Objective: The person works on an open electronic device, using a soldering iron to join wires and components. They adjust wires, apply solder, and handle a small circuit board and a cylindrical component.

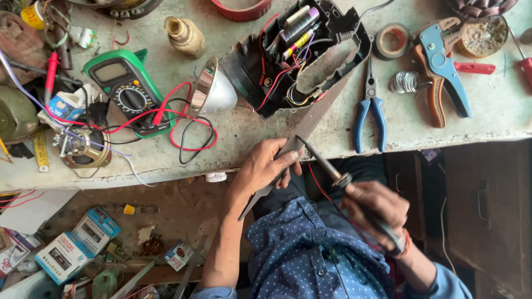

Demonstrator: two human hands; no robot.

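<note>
At bench edge, right hand (377,213) grips soldering iron (324,163); left hand (266,166) clasps metal strip (310,119).

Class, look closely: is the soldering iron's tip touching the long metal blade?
Touching: the head view shows the soldering iron tip meeting the blade beside the left hand.

On the bench (487,119), pliers (370,113) lie between opened casing (299,52) and wire stripper (443,72).

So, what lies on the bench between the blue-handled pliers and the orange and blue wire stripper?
In the head view, a small coil of solder wire lies between the blue-handled pliers and the wire stripper, on the pale bench.
</note>
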